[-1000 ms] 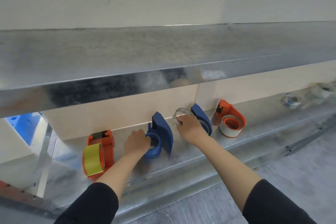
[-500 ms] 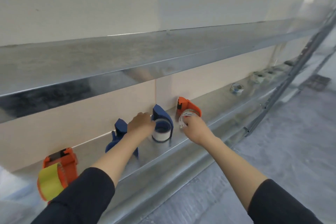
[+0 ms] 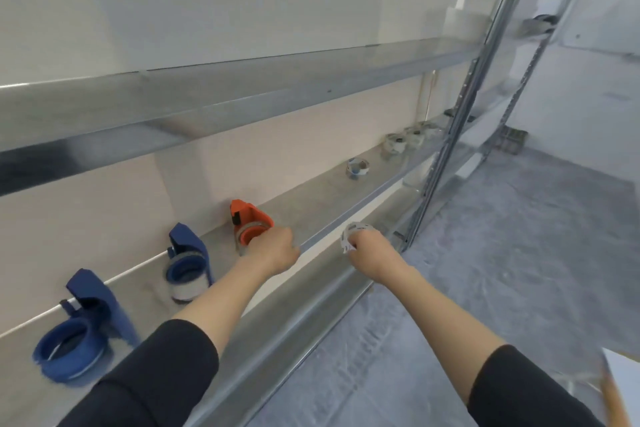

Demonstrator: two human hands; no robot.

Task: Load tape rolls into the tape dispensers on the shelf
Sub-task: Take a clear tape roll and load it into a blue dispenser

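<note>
Steel shelf (image 3: pixel 311 204) bears the orange dispenser (image 3: pixel 250 217), where the left hand (image 3: pixel 273 251) curls; whether its fingers grip, I cannot tell. Right hand (image 3: pixel 369 251) pinches a thin roll (image 3: pixel 355 232) just off the front edge: probably light, crushable, best held by its rim.

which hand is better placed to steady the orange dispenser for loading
Left. The left hand is right at the orange dispenser on the shelf, while the right hand is out past the front edge, pinching a white ring.
</note>
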